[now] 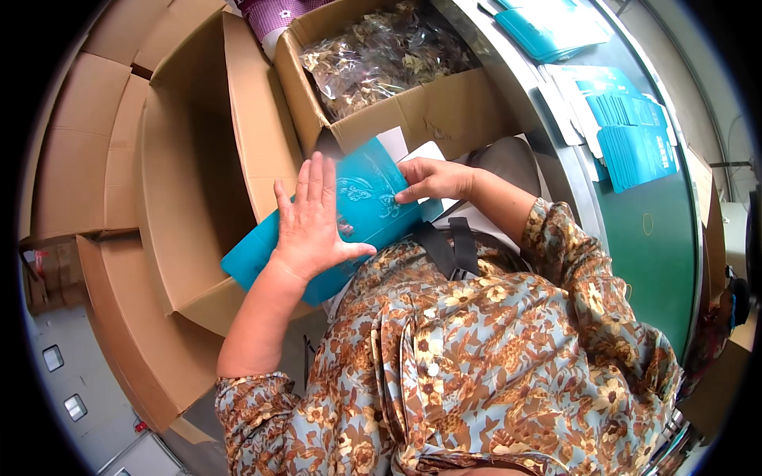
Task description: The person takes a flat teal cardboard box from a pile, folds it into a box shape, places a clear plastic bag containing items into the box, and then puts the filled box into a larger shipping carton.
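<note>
Flat packet (pixel 361 210): on the person's lap, between both hands.
Left hand (pixel 311 226): flat on top of the packet.
Right hand (pixel 432 179): at the packet's far right edge.
Empty carton (pixel 198 159): left of the packet.
Filled carton (pixel 413 103): behind the packet; a bag of dried pieces (pixel 381 51) inside.
Table (pixel 651 230): right; stacked packets (pixel 635 143) on it.
</note>
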Demonstrator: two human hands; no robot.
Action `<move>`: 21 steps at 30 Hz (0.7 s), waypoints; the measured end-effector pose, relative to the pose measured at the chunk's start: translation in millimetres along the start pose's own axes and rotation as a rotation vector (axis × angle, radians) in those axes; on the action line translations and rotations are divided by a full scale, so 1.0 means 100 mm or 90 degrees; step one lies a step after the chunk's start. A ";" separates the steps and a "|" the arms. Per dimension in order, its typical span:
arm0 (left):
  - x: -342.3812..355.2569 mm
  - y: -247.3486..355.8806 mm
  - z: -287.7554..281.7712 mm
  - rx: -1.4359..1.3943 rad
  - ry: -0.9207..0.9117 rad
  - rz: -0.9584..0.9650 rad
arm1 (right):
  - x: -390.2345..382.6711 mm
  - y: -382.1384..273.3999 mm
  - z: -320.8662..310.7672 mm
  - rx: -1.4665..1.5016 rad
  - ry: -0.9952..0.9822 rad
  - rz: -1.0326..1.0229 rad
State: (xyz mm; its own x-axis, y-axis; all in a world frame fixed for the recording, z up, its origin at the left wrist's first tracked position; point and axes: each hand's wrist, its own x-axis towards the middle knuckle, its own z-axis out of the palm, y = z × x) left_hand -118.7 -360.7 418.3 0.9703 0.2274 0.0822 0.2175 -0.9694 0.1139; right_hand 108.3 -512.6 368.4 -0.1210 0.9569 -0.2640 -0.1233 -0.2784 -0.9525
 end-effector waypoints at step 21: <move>0.13 -0.05 -0.37 -0.115 0.365 -0.062 | -0.60 -0.93 0.44 -0.610 0.549 -0.647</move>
State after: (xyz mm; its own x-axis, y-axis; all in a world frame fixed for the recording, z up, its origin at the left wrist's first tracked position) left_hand -111.1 -349.9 456.0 0.7247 0.3771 0.5767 0.2327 -0.9217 0.3103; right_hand 84.1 -547.7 479.6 0.2157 0.5561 0.8027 0.8536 0.2919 -0.4316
